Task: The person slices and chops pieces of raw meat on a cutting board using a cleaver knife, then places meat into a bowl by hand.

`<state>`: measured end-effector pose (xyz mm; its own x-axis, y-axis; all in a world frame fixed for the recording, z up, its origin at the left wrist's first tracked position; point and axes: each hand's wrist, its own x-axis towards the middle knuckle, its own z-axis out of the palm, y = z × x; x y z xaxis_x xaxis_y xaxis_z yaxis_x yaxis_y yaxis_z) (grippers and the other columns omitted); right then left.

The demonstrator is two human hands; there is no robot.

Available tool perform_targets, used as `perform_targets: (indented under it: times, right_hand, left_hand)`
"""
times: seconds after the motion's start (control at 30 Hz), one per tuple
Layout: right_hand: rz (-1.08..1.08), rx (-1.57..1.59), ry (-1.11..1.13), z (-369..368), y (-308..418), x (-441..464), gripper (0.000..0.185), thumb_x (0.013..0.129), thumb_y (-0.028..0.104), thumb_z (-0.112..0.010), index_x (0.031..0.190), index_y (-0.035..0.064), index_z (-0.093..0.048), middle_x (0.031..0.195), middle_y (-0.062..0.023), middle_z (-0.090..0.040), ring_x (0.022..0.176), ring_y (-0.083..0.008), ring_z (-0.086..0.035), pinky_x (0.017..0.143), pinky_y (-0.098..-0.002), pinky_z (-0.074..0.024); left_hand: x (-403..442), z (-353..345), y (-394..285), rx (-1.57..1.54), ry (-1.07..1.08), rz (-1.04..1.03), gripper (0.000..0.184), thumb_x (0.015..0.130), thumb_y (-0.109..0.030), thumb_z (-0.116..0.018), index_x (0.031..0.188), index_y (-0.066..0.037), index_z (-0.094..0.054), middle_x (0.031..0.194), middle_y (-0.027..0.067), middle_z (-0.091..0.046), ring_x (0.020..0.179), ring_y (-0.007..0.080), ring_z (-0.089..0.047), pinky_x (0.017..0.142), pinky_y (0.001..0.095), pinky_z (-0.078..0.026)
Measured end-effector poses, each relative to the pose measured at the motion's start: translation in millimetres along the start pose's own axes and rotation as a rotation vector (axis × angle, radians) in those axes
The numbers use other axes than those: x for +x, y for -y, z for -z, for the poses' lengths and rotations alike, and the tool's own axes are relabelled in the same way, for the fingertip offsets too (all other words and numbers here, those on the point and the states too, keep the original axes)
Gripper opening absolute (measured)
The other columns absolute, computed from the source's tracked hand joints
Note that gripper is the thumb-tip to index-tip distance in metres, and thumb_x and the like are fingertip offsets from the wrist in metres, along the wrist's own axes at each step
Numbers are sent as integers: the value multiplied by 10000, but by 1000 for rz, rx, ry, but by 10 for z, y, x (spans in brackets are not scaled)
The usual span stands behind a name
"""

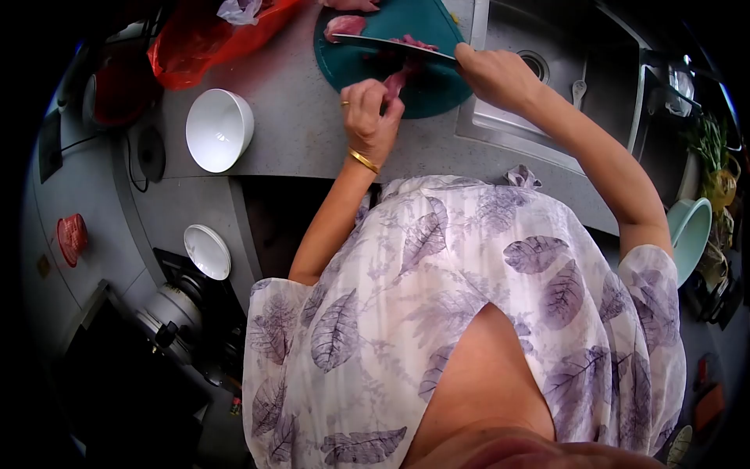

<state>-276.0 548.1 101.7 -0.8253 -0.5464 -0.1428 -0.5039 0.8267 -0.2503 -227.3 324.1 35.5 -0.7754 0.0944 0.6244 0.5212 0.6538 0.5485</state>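
Note:
My right hand [500, 76] is closed round the handle of a kitchen knife [394, 47], whose long blade reaches left across the round green cutting board [344, 72]. With closed fingers, my left hand [369, 116] grips the near end of a strip of raw meat [397, 81] at the board's front edge. The blade lies over the far part of this strip, and whether it touches the meat I cannot tell. Small cut pieces [416, 42] sit just behind the blade. A larger chunk of meat [344, 27] rests near the blade's tip.
Left of the board stand a white bowl [219, 130] and a red plastic bag [187, 55]. The steel sink [504, 117] with a white spoon [578, 92] is on the right. A white dish [208, 252] and a metal pot [170, 313] are at lower left, a pale green basin [689, 238] at far right.

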Motion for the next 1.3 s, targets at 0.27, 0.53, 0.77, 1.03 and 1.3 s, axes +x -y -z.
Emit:
perform_targets:
  times: [0.27, 0.53, 0.77, 1.03, 1.3]
  right_hand:
    - [-18, 168, 65, 3, -55, -223, 149, 904, 154, -485, 943, 44, -391, 698, -201, -560, 630, -380, -568, 568, -445, -438]
    - [-66, 159, 34, 103, 94, -274, 144, 883, 153, -472, 940, 48, -392, 706, -198, -593, 653, -404, -577, 575, -487, -452]
    - [-66, 120, -54, 188, 507, -489, 112, 851, 115, -469, 910, 35, -416, 687, -178, -580, 617, -374, -589, 536, -469, -458]
    - [-77, 56, 119, 119, 699, -577, 140, 800, 22, -483, 903, 8, -389, 741, -202, -560, 601, -365, -602, 502, -420, -492]
    - [-70, 96, 62, -57, 640, -325, 150, 795, 19, -482, 904, 7, -381, 715, -191, -566, 644, -370, -601, 518, -434, -484]
  left_hand:
    - [-135, 119, 81, 266, 189, 41, 286, 668, -81, -648, 953, -57, -652, 1031, 94, -596, 967, 274, -550, 843, 409, -413]
    - [3, 31, 145, 80, 63, -30, 235, 686, -28, -678, 916, -17, -629, 958, 108, -606, 911, 286, -561, 816, 351, -446]
    - [-67, 22, 220, 57, 99, 39, 268, 696, -131, -734, 901, -16, -606, 873, 121, -594, 839, 300, -554, 737, 374, -461]
    - [-127, -27, 330, 59, 141, -4, 268, 689, -155, -738, 915, -61, -628, 887, 122, -591, 809, 311, -543, 719, 372, -462]
    - [-74, -129, 286, 70, 105, 17, 228, 688, -130, -715, 893, -63, -640, 860, 108, -602, 791, 309, -552, 721, 372, -454]
